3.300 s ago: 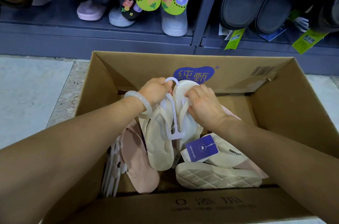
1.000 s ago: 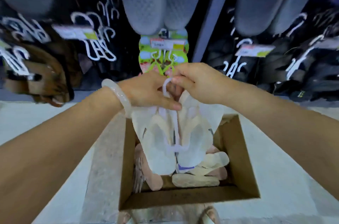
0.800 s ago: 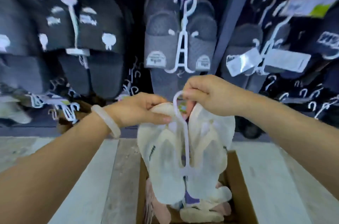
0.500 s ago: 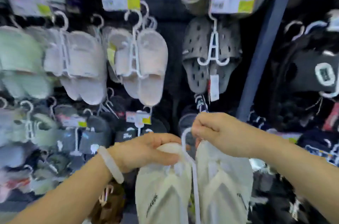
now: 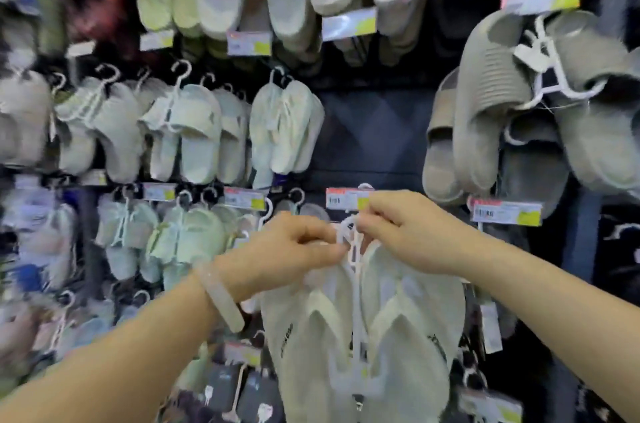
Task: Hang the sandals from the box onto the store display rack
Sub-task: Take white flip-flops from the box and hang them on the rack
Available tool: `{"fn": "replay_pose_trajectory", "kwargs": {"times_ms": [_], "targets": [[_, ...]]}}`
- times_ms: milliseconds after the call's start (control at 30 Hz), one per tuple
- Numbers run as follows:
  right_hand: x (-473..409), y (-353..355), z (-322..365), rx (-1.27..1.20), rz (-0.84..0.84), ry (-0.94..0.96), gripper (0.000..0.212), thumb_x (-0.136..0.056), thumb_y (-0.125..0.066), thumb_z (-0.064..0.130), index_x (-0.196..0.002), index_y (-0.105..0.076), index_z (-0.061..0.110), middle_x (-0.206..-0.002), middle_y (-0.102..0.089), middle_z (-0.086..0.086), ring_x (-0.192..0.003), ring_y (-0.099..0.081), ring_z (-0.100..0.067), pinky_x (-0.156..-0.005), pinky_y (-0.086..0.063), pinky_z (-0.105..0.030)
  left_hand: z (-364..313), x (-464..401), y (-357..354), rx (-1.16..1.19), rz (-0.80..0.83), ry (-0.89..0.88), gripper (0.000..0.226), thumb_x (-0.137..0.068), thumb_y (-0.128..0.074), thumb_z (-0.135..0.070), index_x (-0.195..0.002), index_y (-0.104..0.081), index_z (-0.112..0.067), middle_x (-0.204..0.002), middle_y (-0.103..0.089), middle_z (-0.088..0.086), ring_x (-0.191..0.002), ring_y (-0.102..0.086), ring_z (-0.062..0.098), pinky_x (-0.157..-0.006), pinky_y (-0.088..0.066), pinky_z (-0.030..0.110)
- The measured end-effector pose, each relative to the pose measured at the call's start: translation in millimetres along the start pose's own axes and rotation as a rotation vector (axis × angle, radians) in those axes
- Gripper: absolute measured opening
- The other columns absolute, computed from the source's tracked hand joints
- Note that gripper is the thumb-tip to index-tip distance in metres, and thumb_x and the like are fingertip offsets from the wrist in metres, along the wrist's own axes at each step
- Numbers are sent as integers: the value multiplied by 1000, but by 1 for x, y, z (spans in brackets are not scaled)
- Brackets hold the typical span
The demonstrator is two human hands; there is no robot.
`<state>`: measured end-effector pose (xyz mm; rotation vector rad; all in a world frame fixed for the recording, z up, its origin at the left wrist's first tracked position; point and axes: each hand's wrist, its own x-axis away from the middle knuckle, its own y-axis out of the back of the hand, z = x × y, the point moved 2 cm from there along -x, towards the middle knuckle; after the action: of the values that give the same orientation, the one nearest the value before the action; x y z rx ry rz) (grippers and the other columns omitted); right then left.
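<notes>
Sandals (image 5: 363,329), a cream flip-flop pair, hang soles-out on a white plastic hanger (image 5: 354,270) in my head view, and I take the price tag (image 5: 349,198) on the display rack (image 5: 374,131) as my landmark. The pair sits directly below that tag, toes down, the two sandals side by side with the hanger's stem running between them. My left hand (image 5: 287,249), just below and left of the tag, has its fingers curled and the thumb pressed against the top of the left sandal beside the hanger neck, so I read it as gripping the pair there. My right hand (image 5: 405,232), just below and right of the tag, pinches the hanger's hook with curled fingers; the hook's loop shows between the two hands, close under the tag. Whether the hook is on a rack peg I cannot tell. A pale bangle (image 5: 221,298) rings my left wrist, lower left of the tag. Above the tag is a bare dark panel of the rack. Left of the tag hang rows of pale green slides (image 5: 194,131); upper right of it, grey ribbed slides (image 5: 491,100). The frame is motion-blurred toward the left edge.
</notes>
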<state>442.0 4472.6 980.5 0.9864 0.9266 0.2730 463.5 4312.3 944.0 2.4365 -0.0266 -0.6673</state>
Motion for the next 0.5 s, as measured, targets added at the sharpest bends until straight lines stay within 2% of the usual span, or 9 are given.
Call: {"fn": "replay_pose_trajectory", "kwargs": {"times_ms": [67, 167, 267, 300, 367, 400, 500], "targets": [[-27, 3, 15, -5, -45, 5, 32, -94, -47, 25, -83, -60, -2, -88, -63, -7, -75, -51, -17, -66, -38, -28, -3, -3, 28, -48, -113, -4, 16, -84, -66, -31, -75, -71, -18, -56, -50, -12, -52, -43, 5, -52, -35, 14], [-76, -3, 29, -30, -86, 14, 37, -92, -48, 26, -87, -61, -9, -93, -68, -19, -71, -48, -20, -63, -39, -33, 7, -16, 67, -29, -212, 43, 19, -88, -61, -30, -85, -73, -15, -63, -54, -3, -45, -43, 5, -47, -36, 14], [-128, -19, 38, -79, -116, -20, 36, -92, -50, 27, -85, -64, -6, -83, -72, -10, -67, -45, -20, -60, -37, -29, 26, -39, 112, 34, -228, 56, 21, -87, -62, -29, -83, -72, -12, -56, -53, -6, -38, -43, 0, -41, -35, 10], [-147, -24, 40, -97, -138, -27, 38, -91, -51, 26, -85, -63, -9, -77, -70, -6, -66, -43, -20, -60, -36, -29, 34, -51, 129, 47, -228, 41, 21, -87, -63, -29, -83, -72, -11, -58, -55, -5, -44, -47, 3, -47, -39, 12], [-187, -32, 42, -120, -217, -40, 38, -90, -52, 26, -85, -61, -11, -75, -65, -15, -66, -41, -19, -62, -34, -29, 50, -79, 163, 58, -234, 13, 19, -86, -64, -26, -82, -73, -10, -68, -60, 1, -61, -54, 11, -59, -46, 20], [-208, -34, 42, -127, -250, -44, 36, -89, -53, 26, -84, -64, -8, -85, -66, -22, -68, -43, -19, -64, -35, -29, 56, -93, 181, 69, -228, -1, 18, -86, -64, -24, -83, -73, -9, -73, -63, 4, -67, -57, 14, -61, -49, 22], [-264, -35, 42, -217, -234, -73, 28, -87, -58, 28, -85, -71, 3, -102, -67, -23, -78, -53, -18, -75, -44, -34, 70, -134, 225, 126, -177, -56, 16, -87, -63, -15, -87, -71, -2, -84, -66, 12, -76, -62, 20, -64, -54, 19]]}}
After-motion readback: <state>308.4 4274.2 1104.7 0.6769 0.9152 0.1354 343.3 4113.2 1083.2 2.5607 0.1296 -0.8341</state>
